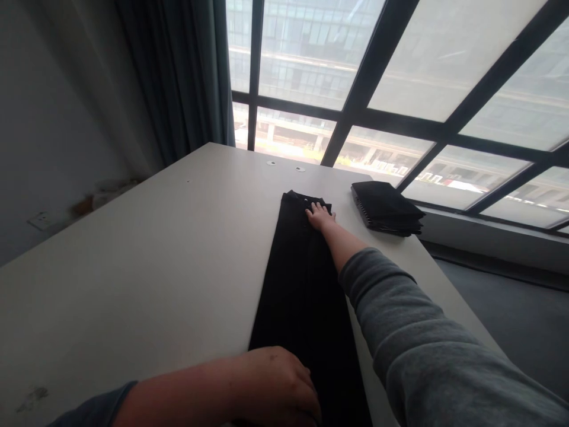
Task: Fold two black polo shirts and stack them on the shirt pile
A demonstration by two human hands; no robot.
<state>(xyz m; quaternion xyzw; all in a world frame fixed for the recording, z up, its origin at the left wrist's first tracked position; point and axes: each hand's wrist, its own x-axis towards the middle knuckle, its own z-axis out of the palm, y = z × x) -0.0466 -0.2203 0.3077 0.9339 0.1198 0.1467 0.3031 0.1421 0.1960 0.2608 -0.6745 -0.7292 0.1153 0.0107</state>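
A long black garment, which looks like a pair of trousers point(296, 279) folded lengthwise, lies flat on the white table point(186, 267). Its waist end, with a small light button, points toward the window. My right hand point(319, 216) rests flat on that far end, fingers spread. Close to me, my left hand point(284, 385) is curled at the near part of the black cloth. Its fingertips are hidden under the hand, and the trousers' near end runs out of view.
A stack of folded black cloth point(384, 207) sits at the table's far right edge. Two round cable-hole covers point(301, 169) are set near the back edge. Beyond are a large window point(306, 71), a dark curtain point(178, 77) and a wall socket point(41, 220) at left.
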